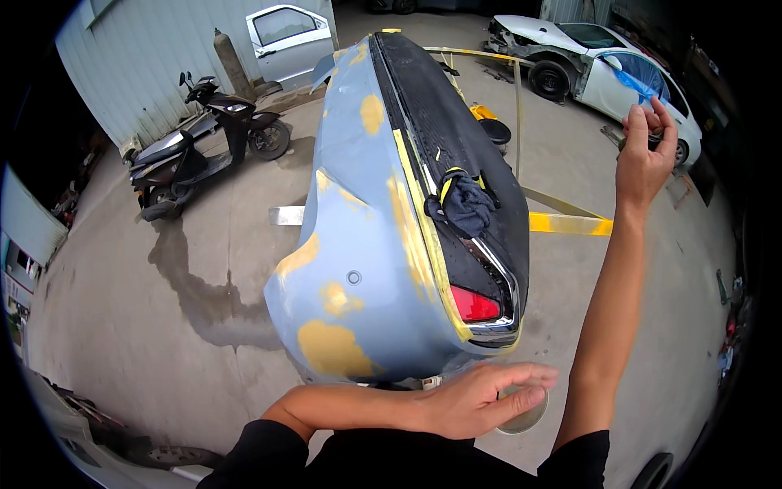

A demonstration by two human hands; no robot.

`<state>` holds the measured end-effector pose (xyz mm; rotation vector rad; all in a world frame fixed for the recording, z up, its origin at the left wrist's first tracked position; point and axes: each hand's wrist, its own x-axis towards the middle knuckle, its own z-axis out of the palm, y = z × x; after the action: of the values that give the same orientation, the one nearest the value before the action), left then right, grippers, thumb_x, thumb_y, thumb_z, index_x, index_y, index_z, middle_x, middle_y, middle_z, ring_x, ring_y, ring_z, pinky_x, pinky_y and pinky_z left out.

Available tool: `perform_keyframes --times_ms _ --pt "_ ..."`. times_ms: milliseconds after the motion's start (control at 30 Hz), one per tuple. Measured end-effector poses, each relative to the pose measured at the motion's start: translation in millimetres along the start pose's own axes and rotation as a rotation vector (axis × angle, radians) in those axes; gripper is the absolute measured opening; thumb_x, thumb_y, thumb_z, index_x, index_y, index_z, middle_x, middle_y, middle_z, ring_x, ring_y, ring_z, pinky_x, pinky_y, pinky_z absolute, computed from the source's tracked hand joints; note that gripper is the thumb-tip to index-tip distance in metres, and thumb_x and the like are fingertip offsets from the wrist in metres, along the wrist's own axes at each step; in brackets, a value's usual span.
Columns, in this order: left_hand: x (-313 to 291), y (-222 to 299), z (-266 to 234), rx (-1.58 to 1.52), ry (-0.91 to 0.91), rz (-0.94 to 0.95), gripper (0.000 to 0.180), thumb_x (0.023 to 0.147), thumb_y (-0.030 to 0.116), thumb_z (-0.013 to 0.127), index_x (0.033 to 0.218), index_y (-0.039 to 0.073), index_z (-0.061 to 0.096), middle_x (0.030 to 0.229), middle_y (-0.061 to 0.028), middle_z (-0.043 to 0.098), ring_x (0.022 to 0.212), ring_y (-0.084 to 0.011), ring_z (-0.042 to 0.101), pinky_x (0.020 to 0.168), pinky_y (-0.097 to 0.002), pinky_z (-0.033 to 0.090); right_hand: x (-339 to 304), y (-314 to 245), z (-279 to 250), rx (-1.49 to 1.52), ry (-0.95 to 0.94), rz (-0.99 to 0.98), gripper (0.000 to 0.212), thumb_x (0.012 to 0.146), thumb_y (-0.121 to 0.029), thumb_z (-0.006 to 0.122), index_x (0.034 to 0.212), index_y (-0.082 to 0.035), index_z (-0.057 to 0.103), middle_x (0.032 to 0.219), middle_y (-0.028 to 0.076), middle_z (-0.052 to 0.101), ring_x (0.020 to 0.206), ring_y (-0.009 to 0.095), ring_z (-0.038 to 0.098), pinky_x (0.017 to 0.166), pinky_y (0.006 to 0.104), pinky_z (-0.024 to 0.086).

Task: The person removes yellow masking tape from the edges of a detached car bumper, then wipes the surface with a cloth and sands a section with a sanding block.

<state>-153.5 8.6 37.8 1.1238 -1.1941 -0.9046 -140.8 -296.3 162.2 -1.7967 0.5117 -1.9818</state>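
A car bumper (379, 301) lies lengthwise before me, blue-grey with tan filler patches. Yellow masking tape (414, 196) runs between its painted skin and the black trim (456, 130). Near my end are a red reflector (475, 305) and chrome edging. On the black part rests a crumpled dark cloth (467, 204) with yellow bits beside it. My left hand (489, 398), fingers stretched out and slightly blurred, crosses in front of the bumper's near end, above a round container (525, 414) that it partly hides. Raised at the right, my right hand (646, 155) has loosely bent fingers, with nothing visible in them.
Yellow bars of a stand (570, 224) stick out right of the bumper. A dark scooter (212, 151) is parked at the left, a wet patch (199, 285) near it. Behind stand a loose silver car door (287, 45), a gas cylinder (232, 61) and a partly dismantled white car (615, 69).
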Motion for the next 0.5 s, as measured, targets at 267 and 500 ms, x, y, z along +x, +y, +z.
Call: perform_keyframes --times_ms 267,500 --pt "128 -50 -121 1.455 0.562 0.299 0.059 0.079 0.035 0.078 0.127 0.008 0.056 0.128 -0.0178 0.055 0.121 -0.0364 0.051 0.104 -0.046 0.04 -72 -15 -14 0.317 -0.12 0.407 0.033 0.095 -0.014 0.061 0.124 0.001 0.057 0.094 0.007 0.065 0.076 0.01 0.06 0.072 0.025 0.05" --pt "147 -11 -218 1.06 0.775 0.223 0.039 0.076 0.023 0.07 0.11 0.005 0.065 0.115 -0.0153 0.06 0.115 -0.0337 0.053 0.098 -0.0414 0.044 -117 1 -95 0.274 -0.155 0.472 0.03 0.096 -0.011 0.058 0.124 0.001 0.056 0.099 0.007 0.065 0.08 0.01 0.059 0.075 0.0262 0.05"
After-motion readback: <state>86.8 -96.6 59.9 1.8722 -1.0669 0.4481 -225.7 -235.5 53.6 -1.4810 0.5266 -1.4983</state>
